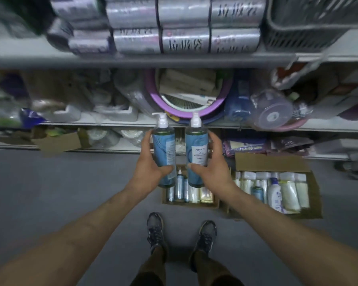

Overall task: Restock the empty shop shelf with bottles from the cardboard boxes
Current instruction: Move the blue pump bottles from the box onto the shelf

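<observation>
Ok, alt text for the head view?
The left hand grips the left bottle and the right hand the right bottle, both blue pump bottles, upright above open cardboard boxes of bottles on the floor, before cluttered shelves.

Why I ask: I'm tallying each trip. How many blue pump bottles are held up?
2. The left hand grips the left bottle, the right hand grips the right bottle, side by side over the cardboard box.

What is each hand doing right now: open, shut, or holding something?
Left hand: fingers curled round the left blue plastic pump bottle, held upright.
Right hand: fingers curled round the right blue plastic pump bottle, held upright.
</observation>
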Demonstrator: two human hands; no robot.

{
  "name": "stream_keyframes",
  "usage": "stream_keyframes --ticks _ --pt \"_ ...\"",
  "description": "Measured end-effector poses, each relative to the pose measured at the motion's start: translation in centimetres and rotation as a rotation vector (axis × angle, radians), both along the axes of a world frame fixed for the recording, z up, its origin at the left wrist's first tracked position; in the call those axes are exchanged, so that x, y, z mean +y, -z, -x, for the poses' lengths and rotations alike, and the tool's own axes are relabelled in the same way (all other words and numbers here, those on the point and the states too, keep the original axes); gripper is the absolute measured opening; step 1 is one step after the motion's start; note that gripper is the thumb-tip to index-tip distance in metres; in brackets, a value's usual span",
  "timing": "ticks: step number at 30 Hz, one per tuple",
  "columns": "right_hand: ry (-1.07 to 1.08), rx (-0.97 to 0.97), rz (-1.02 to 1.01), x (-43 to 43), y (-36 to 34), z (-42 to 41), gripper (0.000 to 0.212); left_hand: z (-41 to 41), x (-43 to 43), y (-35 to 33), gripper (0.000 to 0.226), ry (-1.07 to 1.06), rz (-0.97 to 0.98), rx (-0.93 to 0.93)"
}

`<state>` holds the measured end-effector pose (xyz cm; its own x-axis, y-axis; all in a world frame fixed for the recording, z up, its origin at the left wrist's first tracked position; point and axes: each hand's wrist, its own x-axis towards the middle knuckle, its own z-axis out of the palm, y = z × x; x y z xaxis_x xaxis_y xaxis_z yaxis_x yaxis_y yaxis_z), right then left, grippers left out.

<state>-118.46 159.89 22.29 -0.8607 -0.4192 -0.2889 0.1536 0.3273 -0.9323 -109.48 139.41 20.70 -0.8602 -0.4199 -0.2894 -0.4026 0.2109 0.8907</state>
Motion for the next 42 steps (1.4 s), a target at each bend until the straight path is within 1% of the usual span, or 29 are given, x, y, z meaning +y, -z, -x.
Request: stream_keyframes --ticks 6,12,20,23,28,37,42 --pt "-0.056 0.114 0.068 -0.2 -9.6 0.4 0.094 0.5 1.0 -9.7 0.119 -0.004 0.016 0.146" --pt "-0.028 0.198 0.052 -1.8 -16.8 1.4 0.094 1.4 -1.0 -16.9 0.122 -0.004 0.025 0.244" --pt "-0.032 0.317 0.083 -4.7 -25.6 1.6 0.097 1.4 -4.5 -26.6 0.122 0.001 0.097 0.412" --pt "-0.044 0.34 0.091 -5.2 -27.5 1.8 0.096 2.0 -5.1 -29.0 0.122 0.01 0.124 0.441" --pt "-0.025 0.421 0.104 -6.2 -32.6 1.8 0.095 2.6 -6.5 -34.4 0.12 0.026 0.175 0.523" --pt "0.005 0.596 0.145 -7.0 -41.3 2.6 0.096 3.8 -8.2 -43.1 0.119 0.071 0.259 0.62" --pt "0.067 0.648 0.149 -7.1 -45.3 3.4 0.095 4.7 -8.2 -47.3 0.117 0.097 0.301 0.673"
